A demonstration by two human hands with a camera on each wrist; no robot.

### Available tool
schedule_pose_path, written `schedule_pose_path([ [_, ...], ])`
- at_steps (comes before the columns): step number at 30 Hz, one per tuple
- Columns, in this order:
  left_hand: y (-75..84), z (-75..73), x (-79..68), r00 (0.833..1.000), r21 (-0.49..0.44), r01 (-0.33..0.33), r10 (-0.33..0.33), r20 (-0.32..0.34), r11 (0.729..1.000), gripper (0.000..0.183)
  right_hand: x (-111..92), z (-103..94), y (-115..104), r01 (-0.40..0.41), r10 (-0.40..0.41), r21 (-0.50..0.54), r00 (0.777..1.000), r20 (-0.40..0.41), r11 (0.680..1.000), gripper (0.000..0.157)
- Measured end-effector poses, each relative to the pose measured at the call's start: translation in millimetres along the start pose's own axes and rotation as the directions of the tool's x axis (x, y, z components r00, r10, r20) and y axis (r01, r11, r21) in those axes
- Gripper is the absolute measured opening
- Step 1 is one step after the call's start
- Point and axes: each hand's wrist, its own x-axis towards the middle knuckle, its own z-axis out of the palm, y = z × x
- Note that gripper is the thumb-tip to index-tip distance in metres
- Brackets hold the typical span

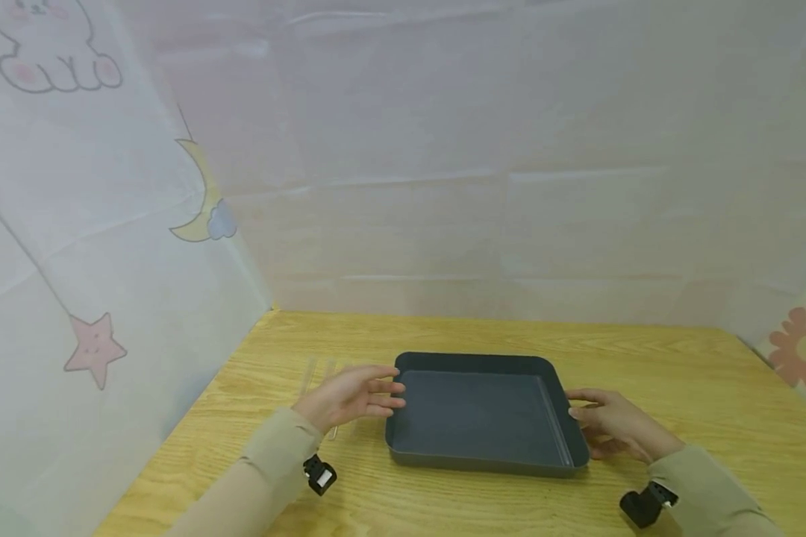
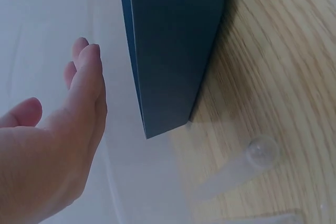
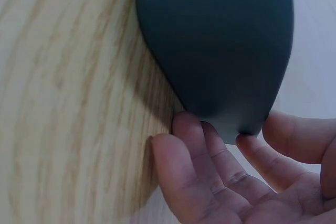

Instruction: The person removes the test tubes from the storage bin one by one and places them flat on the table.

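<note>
A dark grey rectangular tray [image 1: 470, 418] with raised walls lies flat on the wooden table, with nothing inside it. At its left side, my left hand [image 1: 356, 394] is held with fingers extended towards the rim. The left wrist view shows a gap between this hand [image 2: 63, 124] and the tray's outer wall [image 2: 173, 51]. On the opposite side, my right hand [image 1: 618, 425] touches the tray with loosely bent fingers. Close up, fingertips of the right hand [image 3: 252, 182] meet the outer wall [image 3: 220, 51], and the thumb is by the rim.
Several clear, narrow tube-like pieces [image 1: 307, 377] lie left of the tray, partly behind my left hand; one clear tube [image 2: 241, 166] shows a rounded end. Pale printed sheets [image 1: 403, 186] enclose the table's [image 1: 665, 358] back and sides.
</note>
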Motion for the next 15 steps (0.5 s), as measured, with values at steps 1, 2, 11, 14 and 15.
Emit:
schedule_pose_path([
  [1,0.6,1.2,0.3,1.000,0.003,0.001,-0.001,0.004,1.000,0.051,0.0,0.1,-0.2,0.000,0.000,0.000,1.000,-0.001,1.000,0.053],
  [2,1.1,2.4,0.6,1.000,0.008,0.001,-0.001,0.008,1.000,0.051,0.0,0.3,-0.3,0.001,-0.001,-0.003,1.000,-0.005,1.000,0.053],
  [11,4.8,13.9,7.5,0.998,0.037,0.000,-0.003,0.063,0.999,0.051,2.0,-0.8,-1.5,-0.008,0.008,-0.004,1.000,0.013,1.000,0.053],
  [14,5.6,19.2,11.7,0.998,0.032,0.016,-0.019,0.066,0.999,0.051,2.4,-2.0,-1.6,-0.028,0.028,-0.005,0.999,0.019,1.000,0.054],
  [15,6.1,21.1,13.0,0.998,0.033,0.021,-0.023,0.067,0.999,0.051,2.5,-2.4,-1.7,-0.031,0.031,-0.005,0.999,0.024,0.999,0.054],
])
